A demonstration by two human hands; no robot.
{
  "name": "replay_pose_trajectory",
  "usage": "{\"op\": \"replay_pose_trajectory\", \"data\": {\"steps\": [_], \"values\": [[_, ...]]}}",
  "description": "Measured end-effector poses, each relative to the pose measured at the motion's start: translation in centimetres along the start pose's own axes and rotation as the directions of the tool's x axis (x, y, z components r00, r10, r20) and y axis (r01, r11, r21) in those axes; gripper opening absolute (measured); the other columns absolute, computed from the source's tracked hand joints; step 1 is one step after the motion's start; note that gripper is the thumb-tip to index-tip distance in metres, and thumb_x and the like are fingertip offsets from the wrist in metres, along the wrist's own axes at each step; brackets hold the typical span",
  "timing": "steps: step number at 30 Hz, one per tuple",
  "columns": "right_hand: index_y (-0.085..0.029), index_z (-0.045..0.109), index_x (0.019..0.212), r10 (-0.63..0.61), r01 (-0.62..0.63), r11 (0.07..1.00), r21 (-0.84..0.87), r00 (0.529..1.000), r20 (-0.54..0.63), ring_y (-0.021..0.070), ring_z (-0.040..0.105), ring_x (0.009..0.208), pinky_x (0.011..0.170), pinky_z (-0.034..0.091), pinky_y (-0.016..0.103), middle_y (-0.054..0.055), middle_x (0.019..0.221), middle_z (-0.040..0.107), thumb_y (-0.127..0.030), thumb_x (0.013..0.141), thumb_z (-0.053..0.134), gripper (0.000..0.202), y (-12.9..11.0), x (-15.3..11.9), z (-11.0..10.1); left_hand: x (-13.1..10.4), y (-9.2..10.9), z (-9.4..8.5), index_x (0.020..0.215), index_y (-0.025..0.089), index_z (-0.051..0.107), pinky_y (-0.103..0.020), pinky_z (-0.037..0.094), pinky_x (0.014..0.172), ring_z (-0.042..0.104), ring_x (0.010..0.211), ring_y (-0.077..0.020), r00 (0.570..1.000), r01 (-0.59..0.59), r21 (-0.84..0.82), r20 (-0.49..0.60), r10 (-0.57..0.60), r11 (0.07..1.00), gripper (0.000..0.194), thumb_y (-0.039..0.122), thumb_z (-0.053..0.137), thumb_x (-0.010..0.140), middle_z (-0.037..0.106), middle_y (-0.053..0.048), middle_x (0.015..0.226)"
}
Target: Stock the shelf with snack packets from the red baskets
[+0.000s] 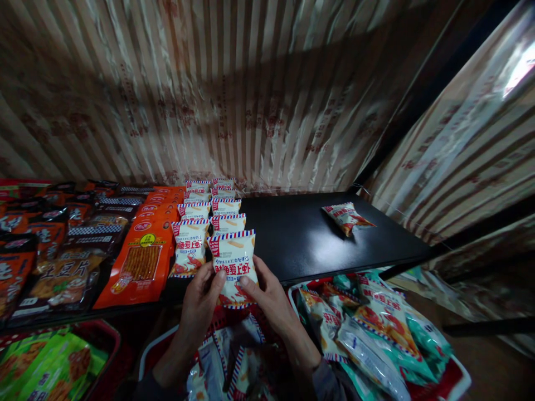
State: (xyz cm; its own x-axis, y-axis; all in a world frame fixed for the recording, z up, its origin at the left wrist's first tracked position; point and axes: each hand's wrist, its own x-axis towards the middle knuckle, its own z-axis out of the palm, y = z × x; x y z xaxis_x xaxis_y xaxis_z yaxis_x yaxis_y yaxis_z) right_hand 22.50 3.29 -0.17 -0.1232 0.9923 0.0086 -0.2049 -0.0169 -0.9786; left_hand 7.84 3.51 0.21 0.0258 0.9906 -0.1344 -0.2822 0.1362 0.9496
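Between my left hand (203, 298) and my right hand (270, 295) is a white snack bag (234, 262) with red lettering and a striped top edge. Thumbs press on its front from both sides, and it stands upright at the front of the black shelf (292, 228). Behind it is a row of matching bags (225, 207). A second row of the same bags (190, 245) stands just left. One more white bag (348, 218) lies alone at the shelf's right part.
Orange snack packets (140, 256) and dark packets (71, 273) line the shelf's left side. Below are a basket of mixed bags (457, 384) at right, a basket (144, 351) under my hands, and green packets (54, 365) at lower left. A dark post (401, 111) rises at right.
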Motion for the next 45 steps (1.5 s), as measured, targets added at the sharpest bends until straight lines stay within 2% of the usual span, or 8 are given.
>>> {"op": "replay_pose_trajectory", "data": {"steps": [11, 16, 21, 27, 31, 45], "values": [[-0.022, 0.055, 0.125, -0.010, 0.010, 1.000, -0.025, 1.000, -0.027, 0.0254, 0.062, 0.109, 0.094, 0.049, 0.040, 0.006, 0.119, 0.067, -0.041, 0.077, 0.071, 0.054, -0.3, -0.5, 0.2, -0.5, 0.1, 0.0, 0.111, 0.016, 0.059, -0.038, 0.051, 0.091, 0.061, 0.113, -0.0289, 0.999, 0.014, -0.040, 0.049, -0.012, 0.999, 0.049, 0.046, 0.069, 0.074, 0.065, -0.014, 0.123], [-0.023, 0.056, 0.124, 0.002, -0.002, 1.000, -0.023, 1.000, -0.013, 0.0246, 0.062, 0.108, 0.093, 0.050, 0.039, 0.004, 0.119, 0.067, -0.039, 0.077, 0.071, 0.052, -0.2, -0.8, 0.4, -0.7, 0.4, -0.1, 0.110, 0.014, 0.061, -0.038, 0.049, 0.095, 0.062, 0.111, -0.0285, 1.000, 0.023, -0.042, 0.014, -0.023, 0.999, 0.053, 0.048, 0.071, 0.071, 0.066, -0.014, 0.121], [-0.022, 0.058, 0.121, 0.008, -0.008, 1.000, -0.031, 1.000, -0.009, 0.0252, 0.064, 0.106, 0.093, 0.050, 0.041, 0.004, 0.116, 0.069, -0.042, 0.075, 0.072, 0.052, -0.4, -1.0, 0.9, -0.9, 0.6, -0.2, 0.109, 0.014, 0.063, -0.037, 0.050, 0.092, 0.064, 0.108, -0.0289, 0.999, 0.037, -0.037, -0.009, -0.038, 0.999, 0.056, 0.050, 0.073, 0.068, 0.067, -0.014, 0.119], [-0.022, 0.058, 0.122, -0.005, 0.005, 0.999, -0.054, 1.000, -0.002, 0.0251, 0.063, 0.106, 0.093, 0.050, 0.040, 0.005, 0.117, 0.068, -0.042, 0.077, 0.071, 0.052, -0.6, -1.1, 1.1, -1.1, 0.5, -0.5, 0.108, 0.014, 0.063, -0.037, 0.051, 0.091, 0.064, 0.107, -0.0286, 1.000, 0.020, -0.032, -0.022, -0.021, 0.999, 0.050, 0.049, 0.069, 0.072, 0.068, -0.013, 0.118], [-0.022, 0.060, 0.120, -0.004, 0.004, 0.999, -0.042, 1.000, 0.013, 0.0256, 0.063, 0.104, 0.093, 0.050, 0.041, 0.005, 0.114, 0.069, -0.044, 0.075, 0.072, 0.051, -0.5, -1.2, 1.2, -1.2, 0.5, -0.8, 0.105, 0.015, 0.065, -0.037, 0.052, 0.087, 0.066, 0.101, -0.0277, 0.999, 0.017, 0.003, -0.045, -0.017, 1.000, 0.048, 0.049, 0.070, 0.072, 0.071, -0.011, 0.109], [-0.022, 0.059, 0.123, 0.002, -0.001, 1.000, -0.023, 1.000, 0.027, 0.0250, 0.062, 0.109, 0.094, 0.049, 0.039, 0.004, 0.119, 0.067, -0.041, 0.077, 0.071, 0.051, -0.1, -1.5, 1.6, -1.6, 0.4, -0.9, 0.105, 0.015, 0.063, -0.035, 0.051, 0.086, 0.066, 0.098, -0.0252, 0.998, 0.025, -0.096, -0.059, -0.030, 0.995, 0.045, 0.045, 0.070, 0.073, 0.071, -0.010, 0.110]]}}
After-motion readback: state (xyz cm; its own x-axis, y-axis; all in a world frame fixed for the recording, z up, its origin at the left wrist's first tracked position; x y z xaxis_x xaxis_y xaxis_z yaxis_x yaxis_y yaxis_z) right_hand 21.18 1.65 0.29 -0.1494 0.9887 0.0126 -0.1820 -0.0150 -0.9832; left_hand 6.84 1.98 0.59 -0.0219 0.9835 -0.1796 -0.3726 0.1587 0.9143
